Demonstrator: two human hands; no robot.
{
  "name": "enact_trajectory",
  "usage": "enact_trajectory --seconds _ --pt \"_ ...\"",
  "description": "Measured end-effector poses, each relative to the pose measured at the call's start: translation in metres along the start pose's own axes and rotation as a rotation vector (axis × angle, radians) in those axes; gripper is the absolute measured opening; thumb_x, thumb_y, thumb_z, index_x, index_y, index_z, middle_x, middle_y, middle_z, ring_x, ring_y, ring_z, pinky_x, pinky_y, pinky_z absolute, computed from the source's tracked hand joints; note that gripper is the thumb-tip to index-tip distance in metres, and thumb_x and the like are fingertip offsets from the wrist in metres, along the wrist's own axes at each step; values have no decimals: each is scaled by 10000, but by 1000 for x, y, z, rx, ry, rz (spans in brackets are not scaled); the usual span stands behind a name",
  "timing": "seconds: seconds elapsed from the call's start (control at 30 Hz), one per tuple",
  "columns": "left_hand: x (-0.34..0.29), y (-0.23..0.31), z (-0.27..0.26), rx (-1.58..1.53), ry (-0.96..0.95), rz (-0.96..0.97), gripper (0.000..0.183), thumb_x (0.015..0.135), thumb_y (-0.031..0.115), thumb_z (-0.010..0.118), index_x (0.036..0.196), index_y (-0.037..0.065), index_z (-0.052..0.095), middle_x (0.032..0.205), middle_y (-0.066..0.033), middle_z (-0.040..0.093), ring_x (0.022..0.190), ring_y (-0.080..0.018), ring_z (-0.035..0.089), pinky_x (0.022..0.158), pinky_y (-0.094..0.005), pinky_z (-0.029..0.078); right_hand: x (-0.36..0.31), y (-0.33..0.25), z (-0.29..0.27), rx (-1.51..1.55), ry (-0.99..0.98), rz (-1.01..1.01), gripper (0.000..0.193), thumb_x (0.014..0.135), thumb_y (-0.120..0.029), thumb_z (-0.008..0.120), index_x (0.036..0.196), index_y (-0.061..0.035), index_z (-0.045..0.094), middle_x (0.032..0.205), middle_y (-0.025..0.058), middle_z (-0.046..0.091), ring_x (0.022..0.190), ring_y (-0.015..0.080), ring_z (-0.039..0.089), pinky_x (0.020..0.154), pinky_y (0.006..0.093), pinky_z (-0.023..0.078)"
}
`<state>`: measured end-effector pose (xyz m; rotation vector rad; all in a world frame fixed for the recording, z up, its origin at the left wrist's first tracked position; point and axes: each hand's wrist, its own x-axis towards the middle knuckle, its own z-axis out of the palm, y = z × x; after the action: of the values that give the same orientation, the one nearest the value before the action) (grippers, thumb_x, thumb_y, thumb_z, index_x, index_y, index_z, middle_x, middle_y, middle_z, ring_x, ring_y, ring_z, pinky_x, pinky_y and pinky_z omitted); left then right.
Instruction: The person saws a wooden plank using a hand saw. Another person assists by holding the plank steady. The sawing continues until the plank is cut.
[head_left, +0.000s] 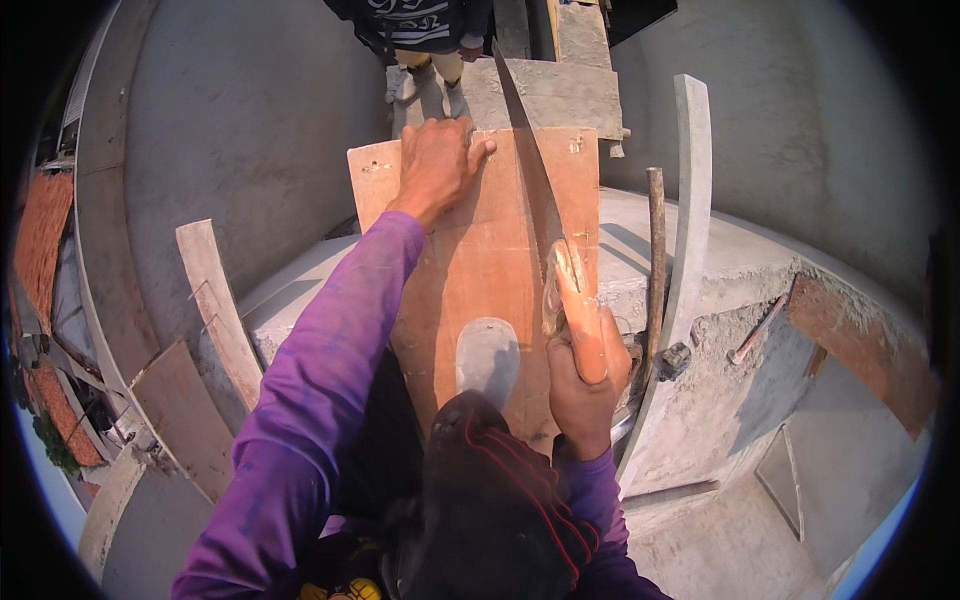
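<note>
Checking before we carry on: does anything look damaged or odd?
Pale scars mark the orange-brown board near both far corners; the saw handle in the right hand looks chipped: pale patches break its orange finish near the blade.

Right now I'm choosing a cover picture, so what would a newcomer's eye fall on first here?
Probably the saw, its long blade slanting over the right part of the orange-brown board, its handle held in the right hand. Next comes the purple left sleeve, reaching from the lower left to the left hand at the board's far edge.
</note>
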<state>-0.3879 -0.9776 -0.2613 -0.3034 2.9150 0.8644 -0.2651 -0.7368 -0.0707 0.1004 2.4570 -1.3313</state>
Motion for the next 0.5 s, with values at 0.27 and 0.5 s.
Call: enact_trajectory --seconds 0.27,0.5 --pt "-1 -2 0 6 5 -26 430 1028 459 686 1015 37 770 941 -184 766 1024 -351 689 911 -490 405 -34 -17 -26 -123 -21 0 332 844 65 608 1161 31 698 918 69 580 795 176 593 726 306 490" --pt "1 0 4 -8 71 12 423 1027 462 689 1035 46 766 942 -179 767 1021 -349 694 917 -494 410 -29 -13 -19 -35 3 14 275 837 62 619 1107 70 664 897 75 575 781 160 576 711 309 483"
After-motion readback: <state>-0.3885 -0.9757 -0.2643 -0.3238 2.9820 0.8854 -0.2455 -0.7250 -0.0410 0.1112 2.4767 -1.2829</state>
